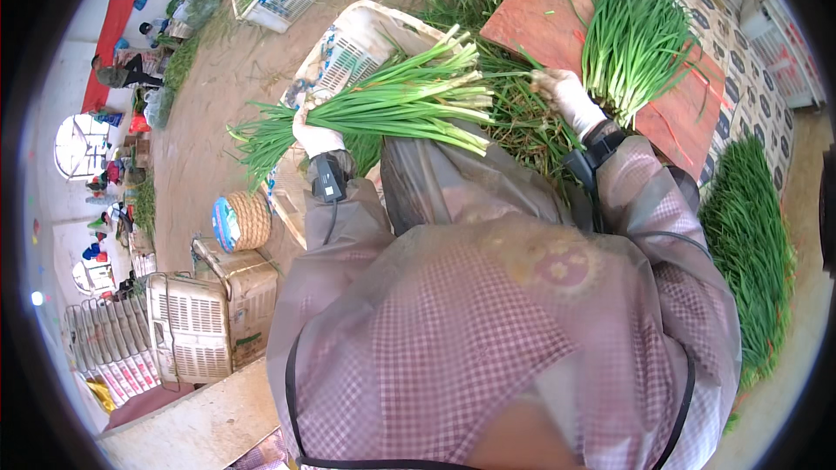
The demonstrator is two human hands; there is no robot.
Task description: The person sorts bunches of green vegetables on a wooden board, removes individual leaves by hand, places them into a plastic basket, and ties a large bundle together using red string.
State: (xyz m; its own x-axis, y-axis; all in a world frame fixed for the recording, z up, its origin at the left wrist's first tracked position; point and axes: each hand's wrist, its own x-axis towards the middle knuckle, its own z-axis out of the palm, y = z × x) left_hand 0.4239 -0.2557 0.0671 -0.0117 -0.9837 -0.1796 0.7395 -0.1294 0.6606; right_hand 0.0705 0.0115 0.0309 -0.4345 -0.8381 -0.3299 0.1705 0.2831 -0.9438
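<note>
My left hand (315, 134), in a white glove, is closed around a bunch of long green stalks with pale ends (405, 94), likely garlic chives or scallions. The pale ends point right, the leafy ends left. My right hand (562, 93), also gloved, is to the right of these ends; a thin green stalk runs from its fingertips toward the bunch. Just right of this hand, a second green bunch (637, 46) lies on a reddish board (535, 10), with orange-red ties (669, 134) beside it.
Loose green leaves (522, 111) lie between the hands. A white plastic crate (353, 55) stands behind the held bunch. A twine roll (251, 220) and stacked crates (189, 326) are at left. A long pile of greens (751, 261) lies at right. People (121, 73) are far left.
</note>
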